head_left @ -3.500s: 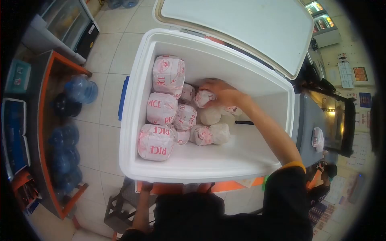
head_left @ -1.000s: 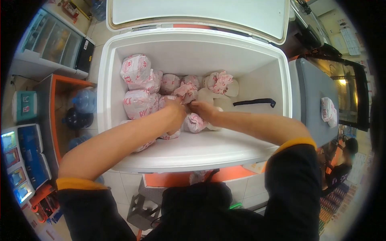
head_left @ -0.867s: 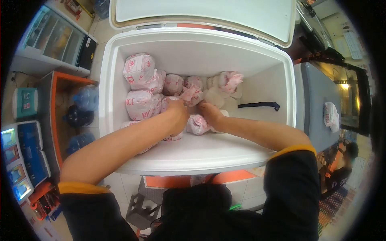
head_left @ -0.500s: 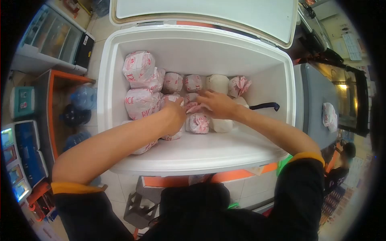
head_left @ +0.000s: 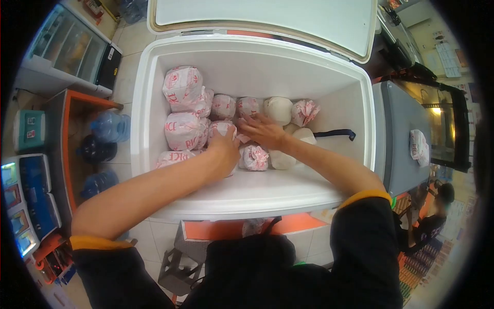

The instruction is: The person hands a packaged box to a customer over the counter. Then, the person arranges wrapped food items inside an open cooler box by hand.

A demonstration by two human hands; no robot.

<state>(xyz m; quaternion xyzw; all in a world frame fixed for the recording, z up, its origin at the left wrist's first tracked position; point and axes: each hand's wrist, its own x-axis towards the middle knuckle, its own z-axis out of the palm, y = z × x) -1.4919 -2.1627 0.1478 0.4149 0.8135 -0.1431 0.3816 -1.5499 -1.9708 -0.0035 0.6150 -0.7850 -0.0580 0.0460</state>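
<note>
Inside an open white cooler box (head_left: pixel 140 129) sit several paper-wrapped rice packs (head_left: pixel 181 131), white with red print, stacked mostly at the left. My left hand (head_left: pixel 225 150) curls round a wrapped rice pack (head_left: pixel 222 127) near the middle. My right hand (head_left: pixel 265 132) lies to its right, fingers stretched out toward that pack and partly hiding what is beneath. Close below it is a crumpled rice pack (head_left: pixel 254 157). Plain white rounded lumps (head_left: pixel 278 110) stand among the packs on the right. A dark blue handle (head_left: pixel 335 134) sticks out from beside one lump.
The cooler's lid (head_left: pixel 262 14) is raised at the back. A grey-topped cabinet (head_left: pixel 404 139) on the right carries another wrapped pack (head_left: pixel 419 147), beside a lit display case (head_left: pixel 437 110). Water jugs (head_left: pixel 110 125) sit on an orange-edged shelf at left. Another person (head_left: pixel 431 221) is at far right.
My left hand has opened from a pinch to curl round the wrapped pack. My right hand has flattened and shifted slightly left. The view has shifted a little.
</note>
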